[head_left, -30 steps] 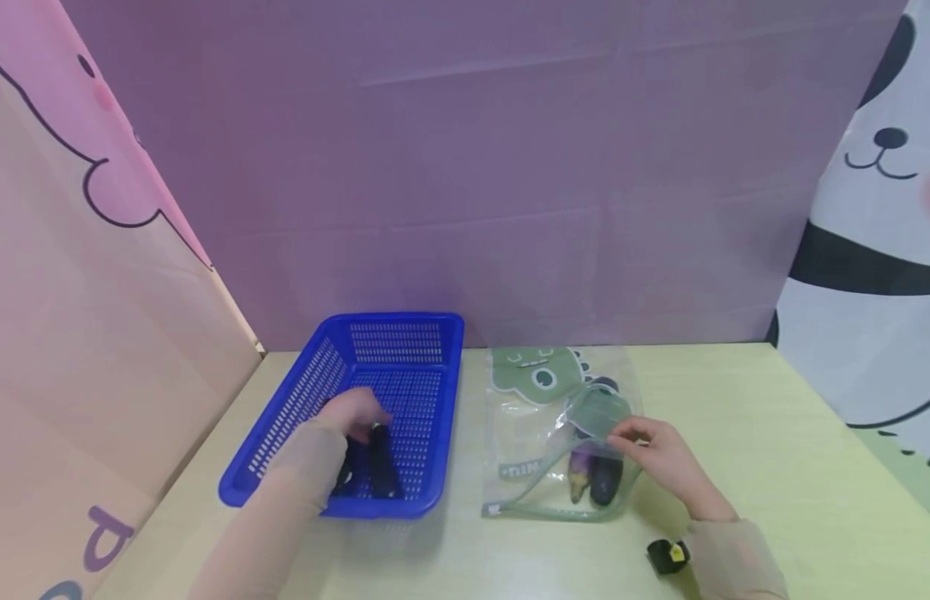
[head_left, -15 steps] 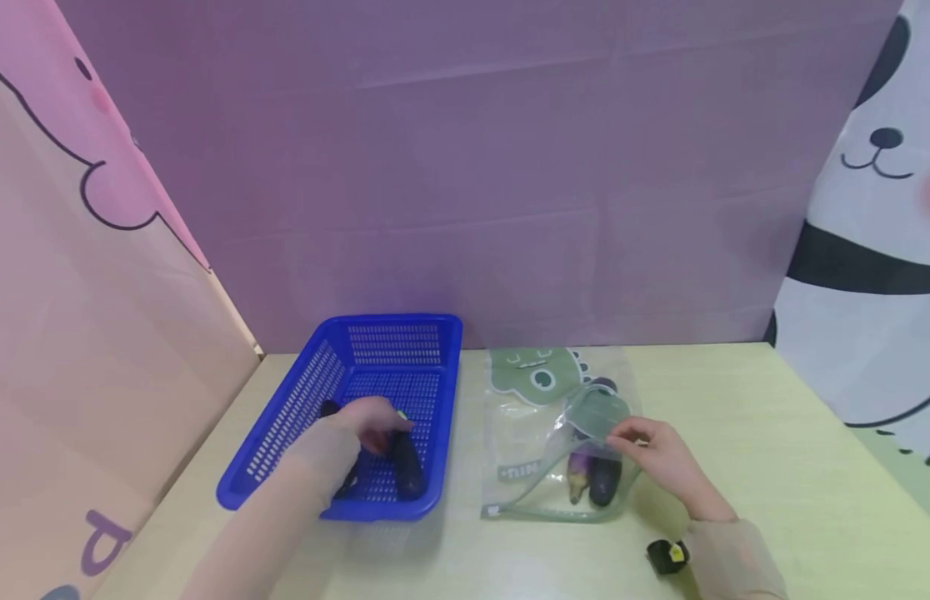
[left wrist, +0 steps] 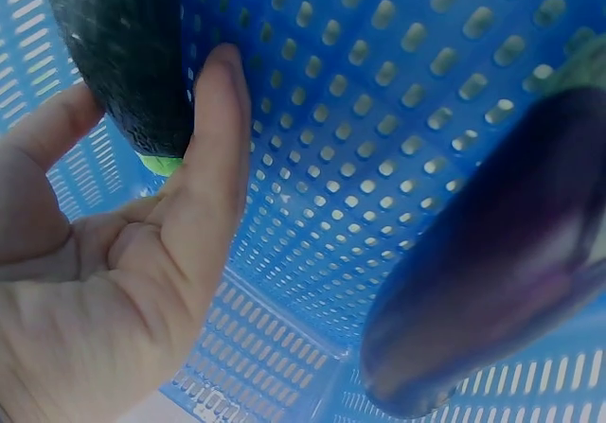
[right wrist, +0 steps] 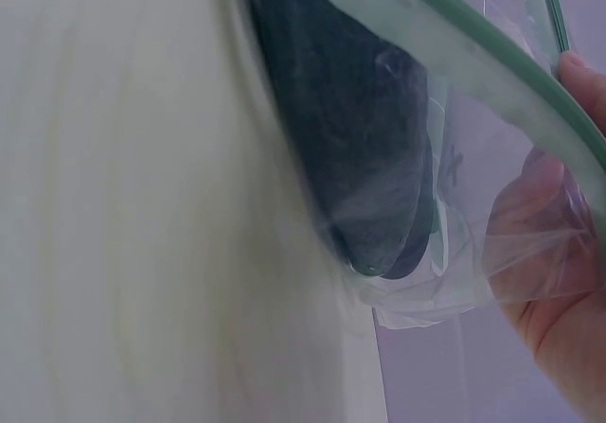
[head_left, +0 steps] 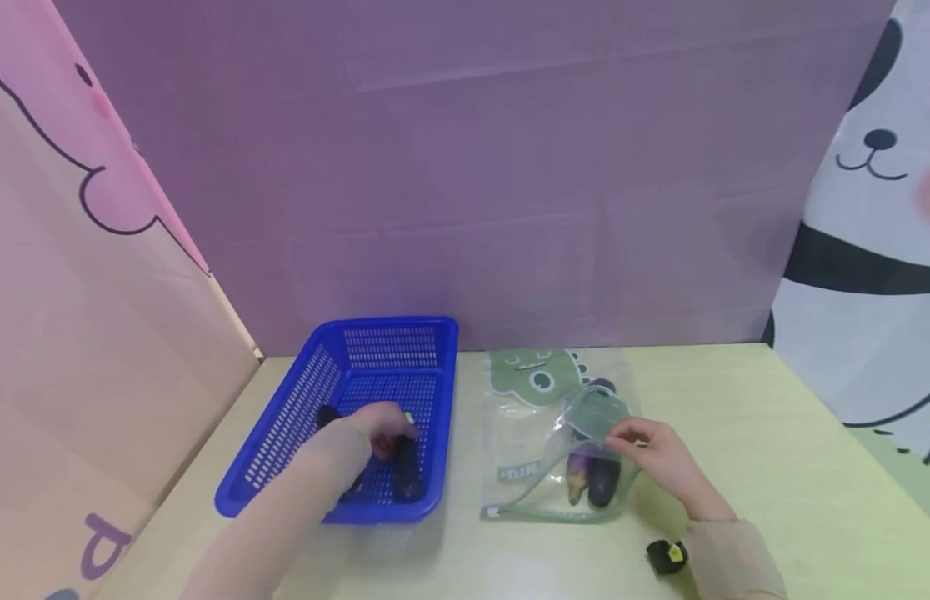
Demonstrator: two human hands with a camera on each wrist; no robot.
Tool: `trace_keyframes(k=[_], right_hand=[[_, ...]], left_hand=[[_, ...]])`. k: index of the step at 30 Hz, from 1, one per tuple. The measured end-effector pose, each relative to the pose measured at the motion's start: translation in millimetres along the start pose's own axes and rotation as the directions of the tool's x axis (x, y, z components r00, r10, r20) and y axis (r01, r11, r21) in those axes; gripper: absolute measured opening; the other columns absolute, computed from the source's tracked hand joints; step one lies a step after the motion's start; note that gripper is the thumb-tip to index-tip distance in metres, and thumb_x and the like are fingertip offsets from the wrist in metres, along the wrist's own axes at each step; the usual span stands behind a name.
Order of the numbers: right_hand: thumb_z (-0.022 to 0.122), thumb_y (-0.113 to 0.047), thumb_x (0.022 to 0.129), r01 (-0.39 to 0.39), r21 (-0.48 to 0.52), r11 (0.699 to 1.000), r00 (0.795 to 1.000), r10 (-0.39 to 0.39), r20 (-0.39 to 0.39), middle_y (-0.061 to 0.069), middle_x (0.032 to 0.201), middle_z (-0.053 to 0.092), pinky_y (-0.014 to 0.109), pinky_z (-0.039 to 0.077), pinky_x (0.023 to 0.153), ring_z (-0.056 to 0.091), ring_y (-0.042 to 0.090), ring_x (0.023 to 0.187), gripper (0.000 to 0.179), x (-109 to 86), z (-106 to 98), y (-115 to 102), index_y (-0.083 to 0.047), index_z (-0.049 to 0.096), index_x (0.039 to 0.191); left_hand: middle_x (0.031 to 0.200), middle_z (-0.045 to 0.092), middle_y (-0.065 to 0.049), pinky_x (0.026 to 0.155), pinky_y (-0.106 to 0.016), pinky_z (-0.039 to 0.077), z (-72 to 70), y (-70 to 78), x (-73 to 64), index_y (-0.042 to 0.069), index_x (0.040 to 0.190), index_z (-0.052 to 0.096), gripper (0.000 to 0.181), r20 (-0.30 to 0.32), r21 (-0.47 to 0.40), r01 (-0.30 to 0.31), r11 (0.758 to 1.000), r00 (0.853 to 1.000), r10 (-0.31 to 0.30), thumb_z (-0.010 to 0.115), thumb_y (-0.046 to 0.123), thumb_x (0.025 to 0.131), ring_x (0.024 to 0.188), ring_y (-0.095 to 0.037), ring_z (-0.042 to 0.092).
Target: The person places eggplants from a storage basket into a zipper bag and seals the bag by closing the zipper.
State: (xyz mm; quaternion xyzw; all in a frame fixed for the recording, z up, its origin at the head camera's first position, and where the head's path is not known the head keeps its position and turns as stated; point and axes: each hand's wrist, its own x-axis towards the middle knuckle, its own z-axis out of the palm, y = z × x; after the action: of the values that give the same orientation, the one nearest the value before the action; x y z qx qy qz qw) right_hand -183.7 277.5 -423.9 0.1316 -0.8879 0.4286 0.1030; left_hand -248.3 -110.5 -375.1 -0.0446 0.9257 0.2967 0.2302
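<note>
Head view: 1 blue basket (head_left: 382, 512), at left on your table (head_left: 705, 392). Inside: your left hand (head_left: 386, 423), grip pinching 1 dark green vegetable (head_left: 408, 479) between thumb and fingers; 1 purple eggplant (left wrist: 483, 253), apart from your fingers. Right of basket: 1 clear zip bag (head_left: 547, 433), green trim, lying with dark vegetables (head_left: 603, 482) inside; your right hand (head_left: 656, 454), grip pinching its edge. Near your right wrist: 1 small black object (head_left: 666, 557).
</note>
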Motion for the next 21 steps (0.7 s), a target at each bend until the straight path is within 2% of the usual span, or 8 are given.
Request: trace_keyframes(k=[5, 12, 17, 21], right_hand=[[0.065, -0.012, 0.087, -0.005, -0.013, 1.000, 1.000, 0.005, 0.004, 0.003, 0.084, 0.068, 0.020, 0.049, 0.068, 0.054, -0.003, 0.075, 0.007, 0.4, 0, -1, -0.006, 0.068, 0.088], [0.065, -0.011, 0.087, -0.015, -0.014, 1.000, 1.000, 0.015, 0.002, 0.004, 0.085, 0.068, 0.020, 0.048, 0.068, 0.054, -0.003, 0.075, 0.006, 1.5, -1, -3, -0.006, 0.068, 0.087], [0.065, -0.011, 0.086, -0.009, -0.012, 1.000, 1.000, 0.009, 0.006, 0.004, 0.085, 0.068, 0.020, 0.049, 0.069, 0.054, -0.003, 0.075, 0.006, 0.3, -1, -3, -0.005, 0.068, 0.087], [0.065, -0.011, 0.087, -0.009, -0.001, 1.000, 1.000, 0.009, 0.014, 0.004, 0.085, 0.068, 0.020, 0.049, 0.067, 0.054, -0.003, 0.075, 0.006, 0.2, -1, -2, -0.006, 0.068, 0.088]], left_hand=[[0.086, 0.065, -0.016, 0.069, -0.036, 0.058, -2.5, -0.2, -3.1, -0.006, 0.105, 0.061, 0.030, -0.007, -0.011, -0.017, 1.000, 1.000, 0.017, 0.065, 0.013, 0.082, 0.077, -0.027, 0.064], [0.089, 0.065, -0.017, 0.071, -0.036, 0.059, -9.6, -1.7, -5.3, -0.008, 0.106, 0.061, 0.031, -0.010, -0.058, -0.044, 0.997, 0.999, 0.043, 0.063, 0.014, 0.085, 0.080, -0.027, 0.064], [0.091, 0.066, -0.018, 0.074, -0.038, 0.058, -12.5, -8.2, 0.4, -0.010, 0.110, 0.058, 0.034, -0.008, -0.114, -0.061, 0.992, 0.998, 0.061, 0.060, 0.016, 0.088, 0.081, -0.027, 0.065], [0.094, 0.065, -0.018, 0.078, -0.040, 0.058, -15.0, -12.4, 7.4, -0.010, 0.112, 0.056, 0.035, -0.002, -0.191, -0.069, 0.979, 0.998, 0.070, 0.059, 0.017, 0.090, 0.084, -0.026, 0.066]])
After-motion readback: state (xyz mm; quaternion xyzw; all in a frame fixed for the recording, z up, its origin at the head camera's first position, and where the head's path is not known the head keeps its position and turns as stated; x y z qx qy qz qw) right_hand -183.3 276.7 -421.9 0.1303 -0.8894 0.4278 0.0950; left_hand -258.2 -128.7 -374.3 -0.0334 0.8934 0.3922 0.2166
